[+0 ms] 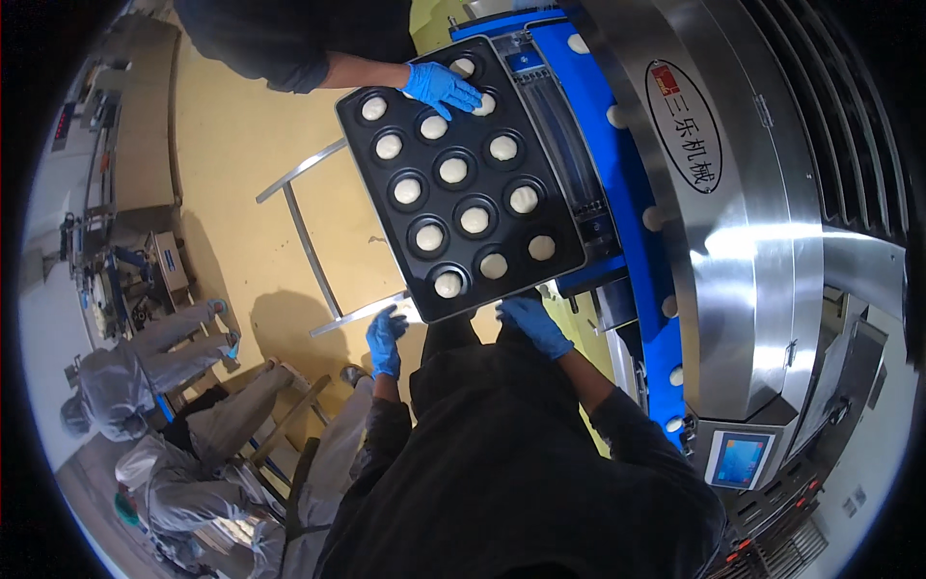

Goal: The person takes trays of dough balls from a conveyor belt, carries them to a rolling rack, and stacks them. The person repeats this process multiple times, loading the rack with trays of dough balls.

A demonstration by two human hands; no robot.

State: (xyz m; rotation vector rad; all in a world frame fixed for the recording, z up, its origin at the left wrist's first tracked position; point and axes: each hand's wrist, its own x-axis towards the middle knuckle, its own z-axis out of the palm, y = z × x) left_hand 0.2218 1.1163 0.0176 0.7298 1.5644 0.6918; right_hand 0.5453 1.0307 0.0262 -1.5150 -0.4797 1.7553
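A black baking tray [555, 277] with round wells lies ahead of me, and pale dough balls [453, 171] sit in its wells. My left hand [384, 345], in a blue glove, hangs just left of the tray's near corner, its fingers slightly bent and apart, holding nothing. By the tray's near edge is my right hand [536, 326], also blue-gloved, with fingers stretched towards it; whether the fingertips touch the edge I cannot tell. At the far side a co-worker's blue-gloved hand [442, 89] reaches over the tray and rests at a far dough ball [483, 104].
A metal rail frame [311, 249] sticks out left of the tray. To the right, a blue conveyor belt [660, 333] carries dough balls beside a large steel machine [743, 289] with a touchscreen [741, 459]. Co-workers in pale clothing [183, 482] are at the lower left.
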